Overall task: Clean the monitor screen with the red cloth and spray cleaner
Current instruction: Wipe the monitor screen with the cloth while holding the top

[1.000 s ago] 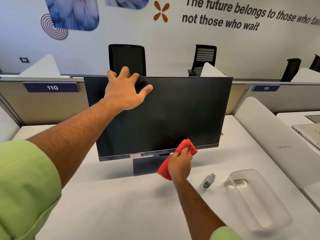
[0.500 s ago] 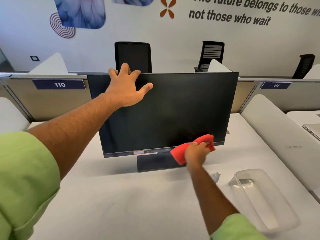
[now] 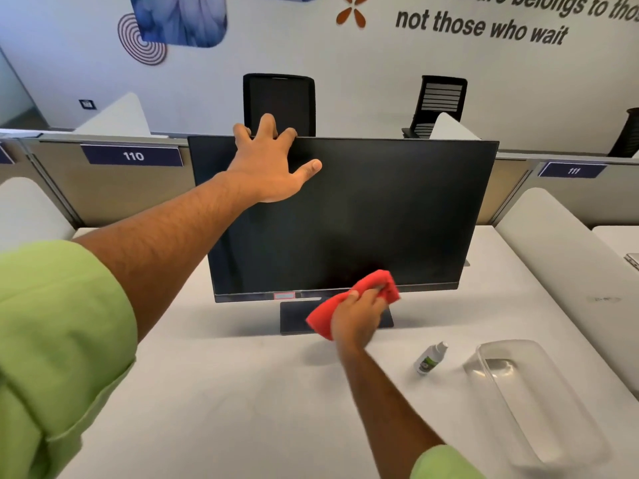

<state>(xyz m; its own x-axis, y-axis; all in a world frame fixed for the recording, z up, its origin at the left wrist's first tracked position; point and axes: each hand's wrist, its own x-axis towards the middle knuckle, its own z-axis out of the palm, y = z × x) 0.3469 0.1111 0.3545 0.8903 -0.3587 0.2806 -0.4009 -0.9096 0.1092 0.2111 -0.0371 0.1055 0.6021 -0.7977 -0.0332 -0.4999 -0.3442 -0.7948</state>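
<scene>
A black monitor (image 3: 380, 209) with a dark screen stands on a white desk (image 3: 242, 392). My left hand (image 3: 273, 164) grips its top edge near the left corner, fingers over the back and thumb on the screen. My right hand (image 3: 358, 314) is closed on a bunched red cloth (image 3: 377, 285), which presses against the bottom bezel a little right of centre, just above the stand. A small white spray bottle (image 3: 430, 358) with a green label stands on the desk to the right of my right hand, apart from it.
A clear plastic tray (image 3: 539, 406) lies at the right of the desk beside the bottle. Grey dividers with signs 110 and 111 run behind the monitor. A white side partition (image 3: 567, 257) borders the desk on the right. Black office chairs (image 3: 278, 102) stand behind.
My right hand swept the red cloth along the screen's bottom edge to the right, then back left toward the centre. My left hand has stayed on the top edge.
</scene>
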